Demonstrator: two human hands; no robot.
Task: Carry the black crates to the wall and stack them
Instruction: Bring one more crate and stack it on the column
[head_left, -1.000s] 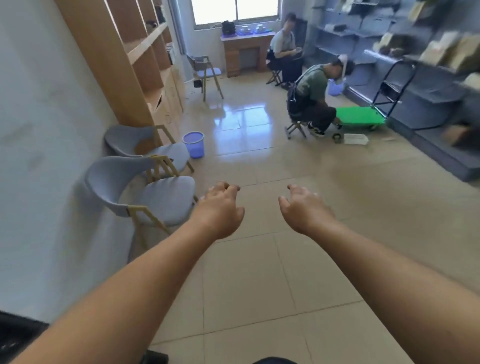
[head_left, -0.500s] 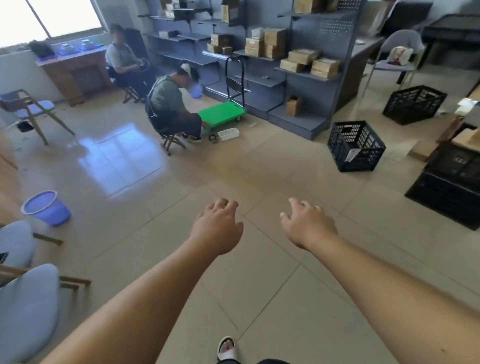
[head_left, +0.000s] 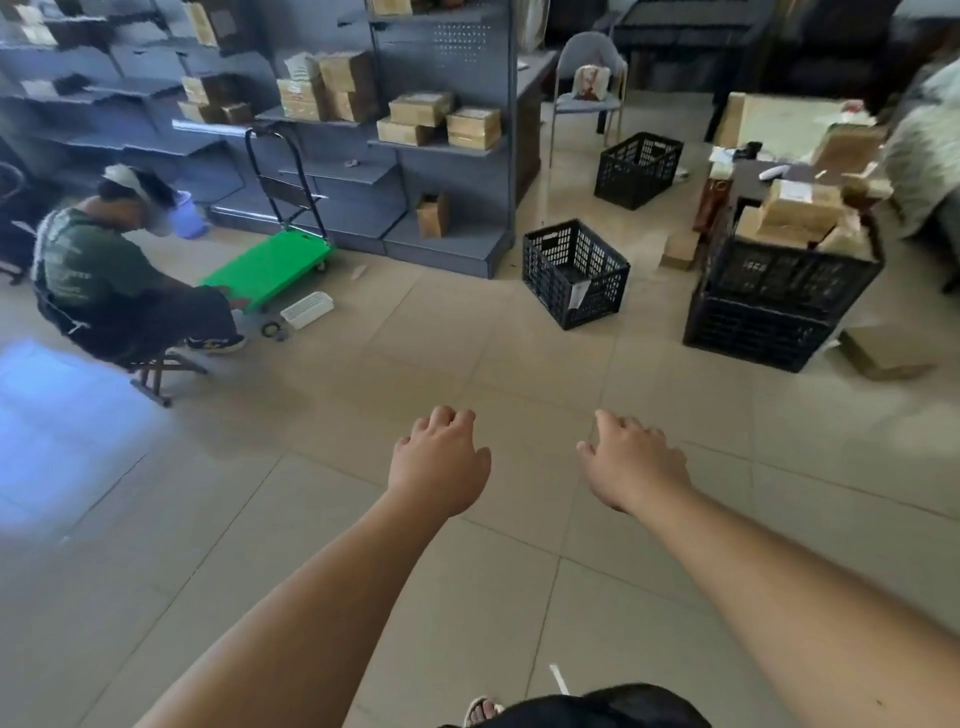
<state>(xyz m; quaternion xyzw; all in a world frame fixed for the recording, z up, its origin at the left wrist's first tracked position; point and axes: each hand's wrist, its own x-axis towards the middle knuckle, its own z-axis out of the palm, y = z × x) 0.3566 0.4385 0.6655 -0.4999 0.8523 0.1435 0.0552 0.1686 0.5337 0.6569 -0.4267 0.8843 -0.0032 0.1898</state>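
Observation:
An empty black lattice crate (head_left: 574, 273) stands on the tiled floor ahead, near the end of the grey shelving. A second black crate (head_left: 637, 169) sits further back by a grey chair. At the right, two black crates (head_left: 769, 306) are stacked, the upper one filled with cardboard boxes. My left hand (head_left: 441, 460) and my right hand (head_left: 631, 460) are stretched out in front of me over bare floor, palms down, fingers loosely curled and apart, holding nothing. Both hands are well short of the nearest crate.
A person in a green shirt (head_left: 104, 280) sits on a low stool at the left beside a green platform trolley (head_left: 270, 265). Grey shelving (head_left: 441, 156) with cardboard boxes runs along the back. A desk (head_left: 789, 135) with clutter stands at the right. A flat carton (head_left: 878, 351) lies by the stack.
The view has swung right, away from the white wall and grey chairs toward the shelving and crates. The crates now appear closer and more central. Both hands stay empty, held out ahead.

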